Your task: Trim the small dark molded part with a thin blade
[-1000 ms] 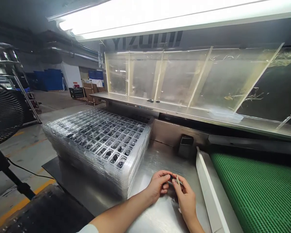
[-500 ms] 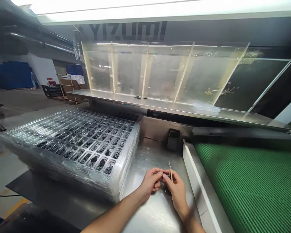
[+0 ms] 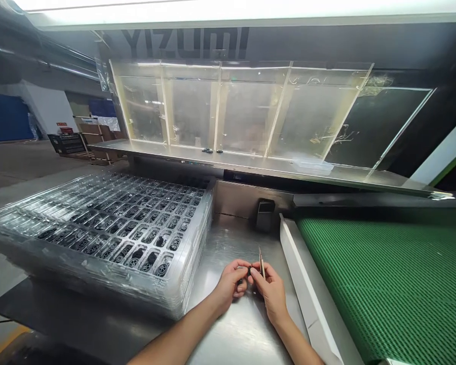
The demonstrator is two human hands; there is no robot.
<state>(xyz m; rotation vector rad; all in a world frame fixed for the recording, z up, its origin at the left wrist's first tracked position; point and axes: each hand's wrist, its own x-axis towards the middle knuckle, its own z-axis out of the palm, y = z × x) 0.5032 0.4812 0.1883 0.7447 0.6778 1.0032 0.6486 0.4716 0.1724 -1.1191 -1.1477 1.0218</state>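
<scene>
My left hand [image 3: 231, 280] and my right hand [image 3: 270, 289] meet over the steel worktable [image 3: 235, 324], fingertips together on a small black part [image 3: 249, 271] pinched between them. A thin stick-like tool [image 3: 261, 262] stands upright in my right hand. Just left of my hands rises a stack of clear plastic trays [image 3: 106, 228]; the top tray's pockets hold several small black round parts.
A green ribbed conveyor belt [image 3: 383, 284] with a white side rail [image 3: 307, 299] runs along the right. A small dark box [image 3: 265, 214] stands at the table's back. Behind, a steel shelf [image 3: 251, 165] fronts clear panels; a clear lid lies on it.
The view has swung right and the fan at the left has left the picture. My hands stay together on the small part; the tool now points more upright.
</scene>
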